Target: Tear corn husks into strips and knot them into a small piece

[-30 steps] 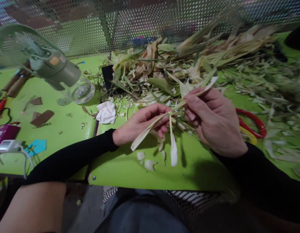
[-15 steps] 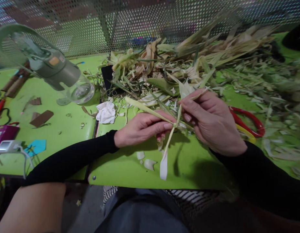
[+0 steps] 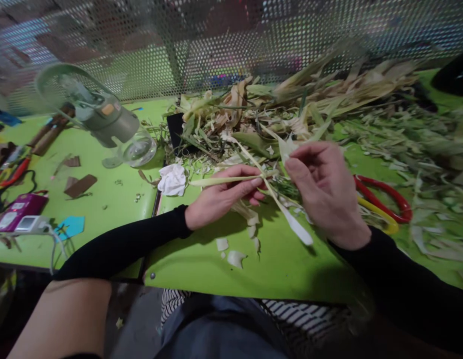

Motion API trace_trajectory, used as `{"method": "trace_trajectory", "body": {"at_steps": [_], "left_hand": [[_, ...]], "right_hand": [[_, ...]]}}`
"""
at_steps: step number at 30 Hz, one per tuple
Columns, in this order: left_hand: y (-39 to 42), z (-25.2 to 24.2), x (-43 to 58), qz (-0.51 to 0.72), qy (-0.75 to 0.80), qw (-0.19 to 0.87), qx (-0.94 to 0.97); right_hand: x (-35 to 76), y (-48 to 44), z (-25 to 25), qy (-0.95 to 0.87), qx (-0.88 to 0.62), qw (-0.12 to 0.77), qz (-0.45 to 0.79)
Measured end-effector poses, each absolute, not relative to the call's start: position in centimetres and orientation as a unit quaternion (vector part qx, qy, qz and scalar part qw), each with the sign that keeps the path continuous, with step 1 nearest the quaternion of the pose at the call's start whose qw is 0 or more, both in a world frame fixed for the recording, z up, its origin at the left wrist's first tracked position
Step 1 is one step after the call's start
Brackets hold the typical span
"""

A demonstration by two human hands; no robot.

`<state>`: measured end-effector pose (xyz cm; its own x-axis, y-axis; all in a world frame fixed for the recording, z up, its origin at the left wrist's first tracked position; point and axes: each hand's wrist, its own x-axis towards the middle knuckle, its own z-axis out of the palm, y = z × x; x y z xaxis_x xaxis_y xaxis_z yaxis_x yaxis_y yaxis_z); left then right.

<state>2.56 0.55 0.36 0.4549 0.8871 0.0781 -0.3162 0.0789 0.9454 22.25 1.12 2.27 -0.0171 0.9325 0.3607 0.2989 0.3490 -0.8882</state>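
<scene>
My left hand (image 3: 224,197) pinches pale leaf strips (image 3: 231,179) at the point where they cross, just above the green table (image 3: 291,269). One strip runs left from the pinch, another slants down to the right with a white tip (image 3: 301,233). My right hand (image 3: 323,189) is closed on the same strips from the right, fingers curled toward the crossing. Small cut leaf pieces (image 3: 235,257) lie below my hands.
A big pile of dried leaves and husks (image 3: 291,109) fills the back and right. Red and yellow scissors (image 3: 384,204) lie right of my right hand. A small fan (image 3: 97,114), a crumpled tissue (image 3: 172,179), brown card scraps and a purple device (image 3: 20,207) sit at left.
The strips have been turned: the long one that hung down toward me now slants down to the right, another points left. My view shifted slightly left and down.
</scene>
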Motion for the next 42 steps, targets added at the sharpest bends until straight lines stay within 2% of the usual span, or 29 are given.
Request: {"method": "trace_trajectory", "body": {"at_steps": [6, 10, 15, 18, 29, 32, 35, 38, 42], "left_hand": [[1.9, -0.5, 2.4, 0.510, 0.275, 0.655, 0.485], [2.2, -0.5, 2.1, 0.499, 0.272, 0.662, 0.489], [2.7, -0.3, 1.4, 0.445, 0.251, 0.729, 0.455], [2.9, -0.2, 1.2, 0.453, 0.254, 0.731, 0.442], [2.5, -0.3, 1.7, 0.467, 0.239, 0.726, 0.445], [2.3, 0.4, 2.0, 0.467, 0.277, 0.742, 0.393], [2.1, 1.1, 2.3, 0.463, 0.332, 0.755, 0.323], [1.9, 1.5, 2.7, 0.458, 0.365, 0.758, 0.286], [1.6, 1.4, 2.8, 0.448, 0.359, 0.759, 0.307]], "right_hand": [[21.7, 0.4, 2.8, -0.720, -0.445, 0.377, 0.376], [22.1, 1.0, 2.4, -0.716, -0.465, 0.385, 0.351], [23.0, 1.9, 1.8, -0.742, -0.470, 0.403, 0.256], [23.0, 2.1, 1.7, -0.765, -0.440, 0.419, 0.213], [23.4, 2.4, 0.8, -0.754, -0.467, 0.404, 0.224], [23.5, 2.4, 1.0, -0.766, -0.449, 0.428, 0.170], [23.1, 2.1, 1.4, -0.795, -0.408, 0.446, 0.044], [22.4, 1.6, 1.4, -0.866, -0.321, 0.380, -0.050], [21.4, 0.7, 1.0, -0.920, -0.218, 0.308, -0.102]]}}
